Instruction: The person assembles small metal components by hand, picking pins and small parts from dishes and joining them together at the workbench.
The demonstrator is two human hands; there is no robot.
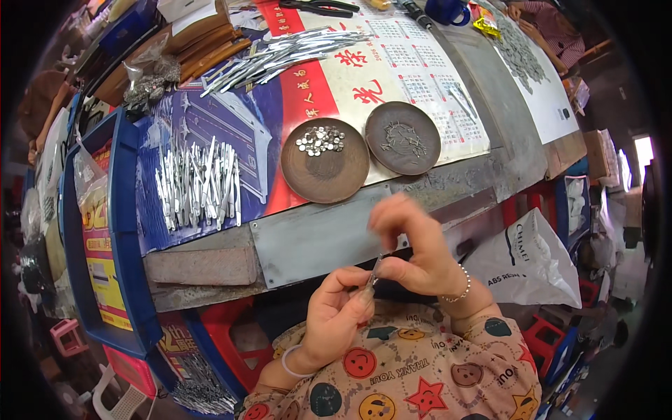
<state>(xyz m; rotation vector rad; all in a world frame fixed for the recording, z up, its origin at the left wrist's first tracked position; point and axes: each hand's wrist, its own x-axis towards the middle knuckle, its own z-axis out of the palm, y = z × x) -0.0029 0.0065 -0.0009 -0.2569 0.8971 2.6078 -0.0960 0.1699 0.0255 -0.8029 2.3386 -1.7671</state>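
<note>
We see a long grey workbench (490, 105) with a worn front edge, its top covered by a large red-and-white paper calendar sheet (392, 63) and a blue printed sheet (210, 126). A deep blue plastic crate (119, 231) stands against its left end, and low red plastic stools (542, 336) sit on the floor beneath and to the right, beside a white plastic sack (532, 259). Bright daylight comes through an opening (642, 150) at the far right, past stacked brown cardboard boxes (603, 154).
</note>
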